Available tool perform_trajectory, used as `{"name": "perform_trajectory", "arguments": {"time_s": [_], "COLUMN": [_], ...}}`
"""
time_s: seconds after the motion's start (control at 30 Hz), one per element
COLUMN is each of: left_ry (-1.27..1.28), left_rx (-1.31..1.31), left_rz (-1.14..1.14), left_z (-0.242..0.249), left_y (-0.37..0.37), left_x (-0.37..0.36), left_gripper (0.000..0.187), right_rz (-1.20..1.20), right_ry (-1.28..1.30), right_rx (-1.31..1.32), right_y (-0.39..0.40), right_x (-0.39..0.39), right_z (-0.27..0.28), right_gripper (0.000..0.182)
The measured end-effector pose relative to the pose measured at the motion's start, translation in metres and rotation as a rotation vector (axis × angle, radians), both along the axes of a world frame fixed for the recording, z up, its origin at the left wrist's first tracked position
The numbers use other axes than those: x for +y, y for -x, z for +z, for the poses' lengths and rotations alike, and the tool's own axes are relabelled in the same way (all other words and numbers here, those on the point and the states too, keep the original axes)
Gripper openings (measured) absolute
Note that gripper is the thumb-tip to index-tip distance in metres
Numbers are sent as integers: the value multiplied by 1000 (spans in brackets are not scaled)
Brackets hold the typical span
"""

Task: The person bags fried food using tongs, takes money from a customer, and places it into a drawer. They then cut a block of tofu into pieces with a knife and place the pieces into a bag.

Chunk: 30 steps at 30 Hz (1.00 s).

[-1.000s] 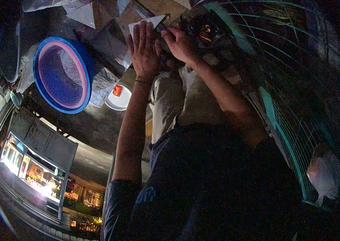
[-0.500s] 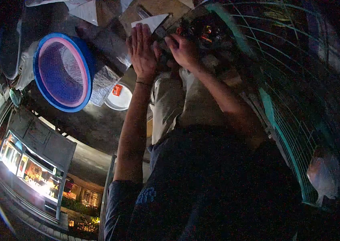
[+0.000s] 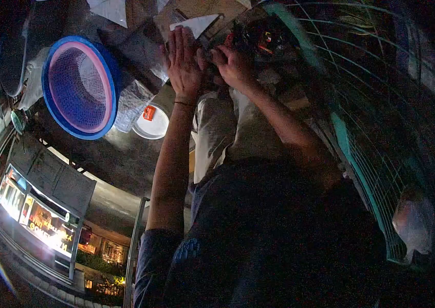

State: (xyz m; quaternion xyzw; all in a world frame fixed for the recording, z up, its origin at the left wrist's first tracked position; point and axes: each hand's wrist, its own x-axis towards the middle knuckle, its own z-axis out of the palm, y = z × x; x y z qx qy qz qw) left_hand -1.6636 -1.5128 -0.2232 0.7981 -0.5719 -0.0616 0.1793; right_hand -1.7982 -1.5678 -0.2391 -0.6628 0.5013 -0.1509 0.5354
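Observation:
My left hand (image 3: 184,72) lies with its fingers stretched upward, their tips at the lower edge of a white, pointed, paper-like piece (image 3: 200,24). Beside it, a little to the right, my right hand (image 3: 234,68) is closed, with thumb and fingers bent together toward the left thumb. What it grips, if anything, is lost in the dark. Beneath the white piece is a brown, cardboard-like surface (image 3: 168,21). A dark, straight strip shows close to the left fingertips, too dim to name.
To the left stands a blue basin (image 3: 48,97) with a pink-rimmed mesh basket (image 3: 110,92) inside. Nearby, a white tub (image 3: 160,126) holds an orange packet (image 3: 149,113). A green wire rack (image 3: 348,141) runs along the right, with a plastic bag (image 3: 412,220) near its lower end.
Both hands keep almost the same place and shape. The left hand and white piece appear shifted very slightly, along with a small shift of the whole view.

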Motion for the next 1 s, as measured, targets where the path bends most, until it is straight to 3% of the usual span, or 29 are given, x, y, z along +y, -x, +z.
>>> {"name": "perform_trajectory", "arguments": {"time_s": [0.2,0.27,0.3,0.37,0.5,0.57,0.6,0.67,0.7,0.9,1.0], "left_ry": [51,46,47,52,36,7,-24,-18,-8,-40,45], "left_rx": [38,32,27,24,9,-2,-15,-6,5,90,157], "left_rz": [49,54,55,58,80,78,76,71,65,122,114], "left_z": [-6,-4,-3,-1,0,0,0,-2,-3,3,-2], "left_y": [-2,-1,-1,0,1,2,1,0,-1,14,12], "left_x": [5,7,6,3,3,3,4,4,4,22,23], "left_gripper": [55,55,55,55,55,55,55,56,56,58,58], "right_rz": [-16,225,225,65,159,7,9,119,118,45,-8], "right_ry": [87,131,133,48,209,131,130,-54,-53,12,196], "right_rx": [139,100,99,141,145,-136,-137,148,149,32,35], "right_y": [-8,-15,-18,-25,-17,-21,-19,-9,-9,-15,-24], "right_x": [2,-9,-10,-13,5,13,12,13,13,24,15], "right_z": [0,-2,3,10,-18,-22,-15,0,-4,-20,-18], "right_gripper": [49,48,48,45,42,39,39,34,34,37,40]}}
